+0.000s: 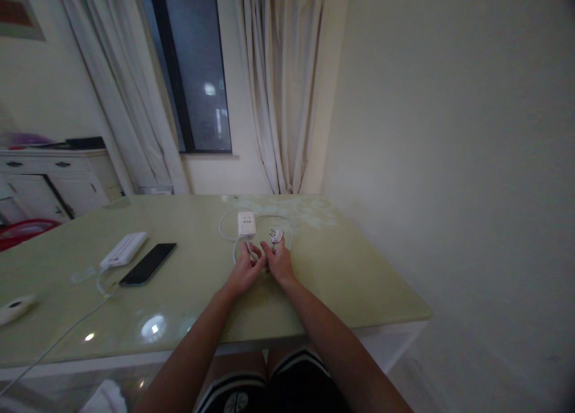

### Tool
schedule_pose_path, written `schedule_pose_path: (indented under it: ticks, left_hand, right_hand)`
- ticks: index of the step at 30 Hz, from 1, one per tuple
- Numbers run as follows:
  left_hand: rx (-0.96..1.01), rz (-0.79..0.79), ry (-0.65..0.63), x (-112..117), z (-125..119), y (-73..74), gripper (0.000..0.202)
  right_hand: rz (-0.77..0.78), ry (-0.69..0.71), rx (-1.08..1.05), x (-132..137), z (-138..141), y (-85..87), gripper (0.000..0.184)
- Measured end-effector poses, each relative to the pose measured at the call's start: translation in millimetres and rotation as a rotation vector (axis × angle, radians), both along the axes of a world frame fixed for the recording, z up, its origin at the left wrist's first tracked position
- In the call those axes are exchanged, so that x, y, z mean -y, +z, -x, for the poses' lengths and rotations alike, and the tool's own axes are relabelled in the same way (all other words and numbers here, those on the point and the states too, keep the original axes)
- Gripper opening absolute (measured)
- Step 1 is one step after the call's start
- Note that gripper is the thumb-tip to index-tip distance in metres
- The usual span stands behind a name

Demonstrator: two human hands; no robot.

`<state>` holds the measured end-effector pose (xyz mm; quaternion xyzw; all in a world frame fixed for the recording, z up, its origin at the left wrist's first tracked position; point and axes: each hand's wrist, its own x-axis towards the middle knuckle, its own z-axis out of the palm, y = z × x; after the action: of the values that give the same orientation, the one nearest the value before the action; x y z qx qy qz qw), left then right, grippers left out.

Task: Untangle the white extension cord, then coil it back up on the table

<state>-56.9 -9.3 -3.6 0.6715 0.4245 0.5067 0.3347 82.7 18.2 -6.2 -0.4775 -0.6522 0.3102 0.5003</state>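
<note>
Closest to me, a thin white cord (81,321) hangs over the front edge of the table (341,287), so a bump from a knee or an arm could tug it and maybe drag the white box (124,249) it leads to. The black phone (149,264) lies beside that box, so it might get pulled along too. I can't tell if the thin cord goes into the phone. Then come the two hands, close together over the middle of the table. The left hand (245,274) is curled in, and seems to pinch the thick white cord (234,251). The right hand (280,264) is nearly closed around the plug (276,236), with its metal pins sticking out. Those pins could poke a finger or scratch the table if the plug slips. Just past the left hand sits the socket block (247,224). The thick cord makes loose loops around there, so a hard pull could make a knot or tip the block over.
</note>
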Motion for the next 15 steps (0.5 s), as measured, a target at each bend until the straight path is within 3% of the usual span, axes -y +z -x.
schedule_pose_path:
  ticks: [4, 15]
  left_hand:
    - [-0.024, 0.020, -0.083, 3.3, -0.3, 1.0, 0.042]
    - [-0.081, 0.001, -0.101, 3.1, 0.3, -2.0, 0.040]
  right_hand:
    - [0.072, -0.125, 0.073, -0.6, -0.7, 1.9, 0.053]
    - [0.023, -0.154, 0.263, 6.8, -2.2, 12.4, 0.058]
